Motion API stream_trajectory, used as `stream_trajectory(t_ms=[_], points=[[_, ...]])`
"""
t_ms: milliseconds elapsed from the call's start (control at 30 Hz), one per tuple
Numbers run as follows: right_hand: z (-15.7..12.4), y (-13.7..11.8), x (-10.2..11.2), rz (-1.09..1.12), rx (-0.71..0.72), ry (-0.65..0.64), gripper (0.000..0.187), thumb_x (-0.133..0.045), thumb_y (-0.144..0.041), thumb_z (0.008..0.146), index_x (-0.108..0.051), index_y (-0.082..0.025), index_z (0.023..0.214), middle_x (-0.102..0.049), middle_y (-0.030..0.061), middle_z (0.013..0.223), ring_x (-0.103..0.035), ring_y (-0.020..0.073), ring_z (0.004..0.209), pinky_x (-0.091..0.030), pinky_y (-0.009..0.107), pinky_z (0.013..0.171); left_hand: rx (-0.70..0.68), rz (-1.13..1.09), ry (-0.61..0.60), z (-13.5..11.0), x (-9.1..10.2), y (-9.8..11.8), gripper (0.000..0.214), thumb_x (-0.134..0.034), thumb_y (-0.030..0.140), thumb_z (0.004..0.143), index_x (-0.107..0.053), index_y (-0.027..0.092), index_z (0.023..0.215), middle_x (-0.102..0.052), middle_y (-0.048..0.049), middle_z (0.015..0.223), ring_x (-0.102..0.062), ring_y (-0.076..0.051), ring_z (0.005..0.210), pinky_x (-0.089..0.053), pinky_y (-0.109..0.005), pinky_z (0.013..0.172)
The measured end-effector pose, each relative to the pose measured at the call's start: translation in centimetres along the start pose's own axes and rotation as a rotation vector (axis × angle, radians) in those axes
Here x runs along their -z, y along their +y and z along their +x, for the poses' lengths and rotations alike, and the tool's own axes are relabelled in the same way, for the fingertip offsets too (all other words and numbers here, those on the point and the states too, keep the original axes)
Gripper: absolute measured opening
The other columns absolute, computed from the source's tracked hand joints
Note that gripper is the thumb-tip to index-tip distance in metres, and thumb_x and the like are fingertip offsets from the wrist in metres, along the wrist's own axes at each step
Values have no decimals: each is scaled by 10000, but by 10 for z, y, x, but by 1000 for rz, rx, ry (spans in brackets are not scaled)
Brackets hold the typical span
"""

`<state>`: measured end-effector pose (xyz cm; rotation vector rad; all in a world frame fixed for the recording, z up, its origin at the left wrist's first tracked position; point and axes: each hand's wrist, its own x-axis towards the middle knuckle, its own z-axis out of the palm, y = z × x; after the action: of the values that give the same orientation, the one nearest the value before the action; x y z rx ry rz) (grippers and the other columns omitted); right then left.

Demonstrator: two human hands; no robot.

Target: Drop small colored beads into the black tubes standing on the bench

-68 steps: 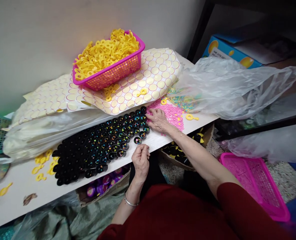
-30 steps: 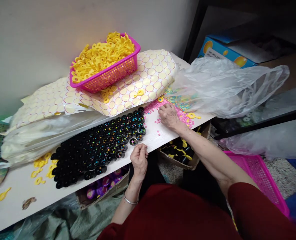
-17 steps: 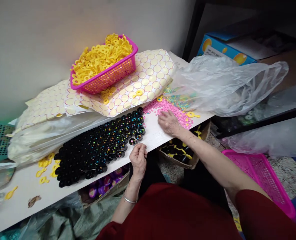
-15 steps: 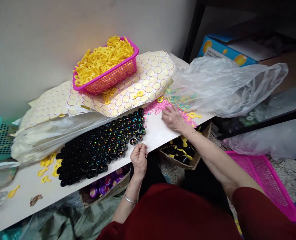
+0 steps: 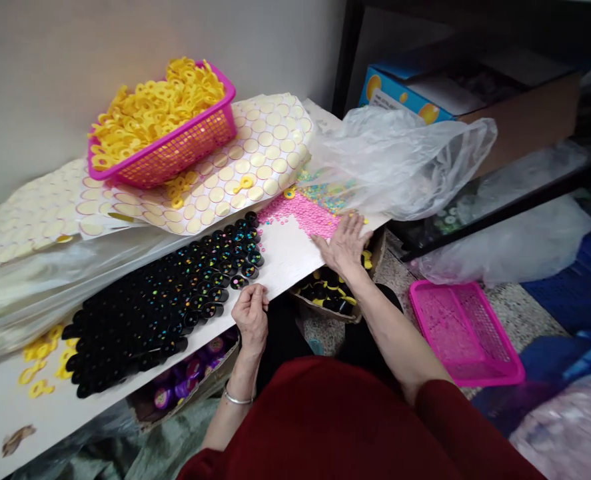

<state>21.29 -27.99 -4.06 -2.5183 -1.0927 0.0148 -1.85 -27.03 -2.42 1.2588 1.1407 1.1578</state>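
Note:
My right hand (image 5: 344, 247) lies with its fingers spread at the edge of a pile of small pink beads (image 5: 302, 212), near the table's front edge. My left hand (image 5: 251, 312) is closed, fingertips pinched together, beside the nearest of the black cups (image 5: 175, 300). Anything inside that pinch is hidden. The cups stand in tight rows, and many at the right end show small coloured pieces inside. Behind the pink beads lie blue, green and yellow beads (image 5: 325, 192), partly under a clear plastic bag (image 5: 400, 160).
A pink basket (image 5: 175, 152) full of yellow ring-ended pieces stands on sheets of round stickers (image 5: 265, 140). Loose yellow pieces (image 5: 40, 363) lie at the left. Below the table are boxes of purple items (image 5: 190, 377) and black-and-yellow items (image 5: 325, 293). An open pink tray (image 5: 468, 333) rests on the floor.
My right hand has spread its fingers and shifted to the right-hand front side of the pink beads, which now lie in a denser patch. My left hand stays closed by the cups. The view has turned right.

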Motion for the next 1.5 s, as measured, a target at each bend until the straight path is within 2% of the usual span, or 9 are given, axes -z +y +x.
stream_trajectory(t_ms=[167,467,567,700,867,967,1133,1367,1500], points=[[31,-30,2,-32,10,-104,931,-323,-662,860,-172,36,1457,-160,329,1482,-80,453,1384,-118,651,1047,-13,14,25,0,-3,1,251,-649,391,769,-630,143,730,-568,25,603,-445,-50,480,-332,-174,438],[79,-33,0,57,10,16,880,-380,-640,854,-256,12,1433,-299,326,1418,-244,431,1319,-142,662,1019,4,35,8,-1,-4,-1,276,-630,412,778,-607,147,705,-506,44,537,-412,-48,457,-313,-174,430],[66,-30,4,108,63,-10,826,-294,-628,881,-232,-30,1448,-259,309,1449,-208,420,1345,-152,690,996,7,24,8,-3,-4,0,284,-623,424,781,-603,153,698,-497,42,547,-414,-52,466,-316,-176,432],[20,-34,7,116,192,31,684,-273,-524,919,-310,-54,1415,-207,273,1490,-110,380,1392,-152,677,1012,26,14,19,-4,-4,0,310,-618,450,779,-595,156,683,-478,45,548,-395,-48,451,-305,-178,425],[-20,-59,7,229,512,-36,337,-390,-279,903,-618,-119,1092,-531,170,1237,-416,271,1157,-336,435,981,24,5,8,-3,-3,1,318,-602,451,800,-586,154,686,-471,42,557,-386,-44,453,-296,-180,429],[-19,-78,4,271,624,-185,267,-434,-217,884,-660,-154,1011,-597,110,1042,-465,221,967,-379,346,855,26,5,4,-4,-3,2,319,-593,453,808,-588,158,689,-476,39,560,-399,-49,462,-310,-183,435],[-7,-101,-3,177,646,-293,277,-436,-284,910,-682,-208,1013,-601,81,1001,-454,222,948,-321,346,796,52,17,-11,-3,-2,1,328,-595,465,795,-596,158,679,-488,36,579,-402,-47,455,-308,-187,428],[-4,-100,-8,121,700,-245,297,-390,-209,901,-682,-154,890,-600,114,966,-465,223,921,-316,349,764,103,5,-33,-1,-2,6,310,-605,441,773,-595,156,654,-495,34,556,-409,-49,471,-310,-186,447],[-20,-88,0,371,672,-166,302,-396,-259,911,-671,-137,881,-594,114,937,-506,207,891,-389,354,795,224,-157,-41,-4,-3,16,313,-655,442,724,-598,142,655,-513,32,532,-393,-41,446,-280,-183,425]])
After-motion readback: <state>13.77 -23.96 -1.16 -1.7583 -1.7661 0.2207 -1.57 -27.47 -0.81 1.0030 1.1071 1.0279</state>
